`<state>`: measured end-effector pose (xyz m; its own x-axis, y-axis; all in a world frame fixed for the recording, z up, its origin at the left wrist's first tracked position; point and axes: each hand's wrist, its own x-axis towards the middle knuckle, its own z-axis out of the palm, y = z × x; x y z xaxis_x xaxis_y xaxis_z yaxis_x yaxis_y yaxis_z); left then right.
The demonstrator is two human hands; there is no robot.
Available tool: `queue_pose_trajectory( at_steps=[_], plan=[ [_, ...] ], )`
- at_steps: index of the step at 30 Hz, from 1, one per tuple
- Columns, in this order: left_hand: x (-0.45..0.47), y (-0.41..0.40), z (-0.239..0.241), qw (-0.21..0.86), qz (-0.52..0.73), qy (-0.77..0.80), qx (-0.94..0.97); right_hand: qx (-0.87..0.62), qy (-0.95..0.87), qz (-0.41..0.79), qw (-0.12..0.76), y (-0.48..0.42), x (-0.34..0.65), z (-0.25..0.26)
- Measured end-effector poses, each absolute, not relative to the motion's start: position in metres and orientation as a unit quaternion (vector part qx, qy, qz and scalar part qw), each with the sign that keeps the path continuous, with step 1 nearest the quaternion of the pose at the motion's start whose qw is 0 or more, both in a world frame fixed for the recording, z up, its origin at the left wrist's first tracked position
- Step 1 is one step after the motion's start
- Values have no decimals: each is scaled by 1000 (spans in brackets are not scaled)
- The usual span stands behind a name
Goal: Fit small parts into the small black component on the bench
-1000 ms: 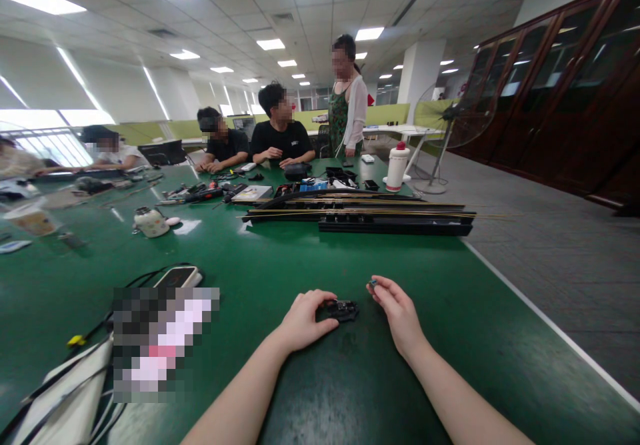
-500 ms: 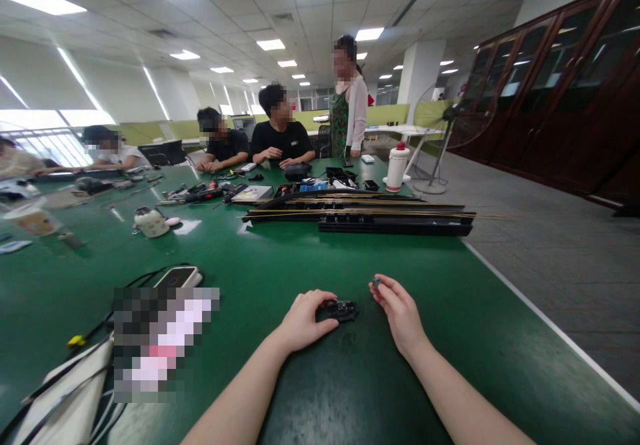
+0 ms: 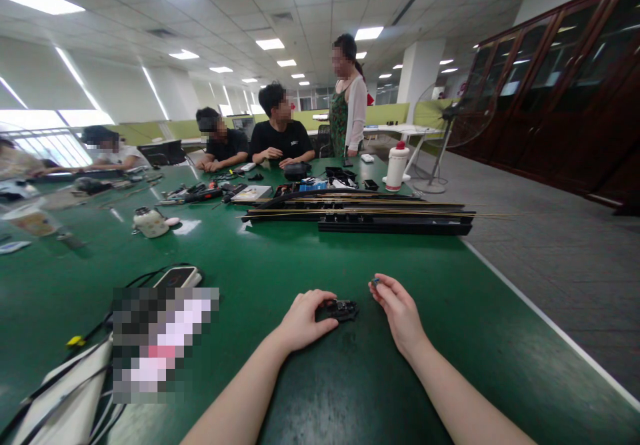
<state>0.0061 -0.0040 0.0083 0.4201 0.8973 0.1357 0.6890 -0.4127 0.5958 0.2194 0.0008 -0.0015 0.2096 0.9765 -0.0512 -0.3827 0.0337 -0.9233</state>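
Under my left hand and right hand, the green table: it is big and goes far out past them.
Long black strips: past both hands, lying side to side, with thin gold rods along them.
White bottle: stands up past the strips, on my right hand's side.
Left hand: thumb near me, fingers on the far side, holding the left end of the black part.
Right hand: pinching a tiny bit in the fingertips, not touching the black part.
Black part: on the table between my hands, long way side to side, its free end toward my right hand. My left hand is nearer.
Tiny bit: right of the black part and a little farther from me, with a gap between. It looks bluish, mostly hidden by my fingers.
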Motion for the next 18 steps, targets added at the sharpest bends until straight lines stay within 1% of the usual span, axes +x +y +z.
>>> queue_pose_trajectory(
  at_steps=[10,18],
  plan=[
    [6,-4,9,235,219,489,811,-458,-363,521,622,-4,217,8],
    [6,-4,9,236,223,487,811,-474,-451,509,559,-6,215,12]
  ],
)
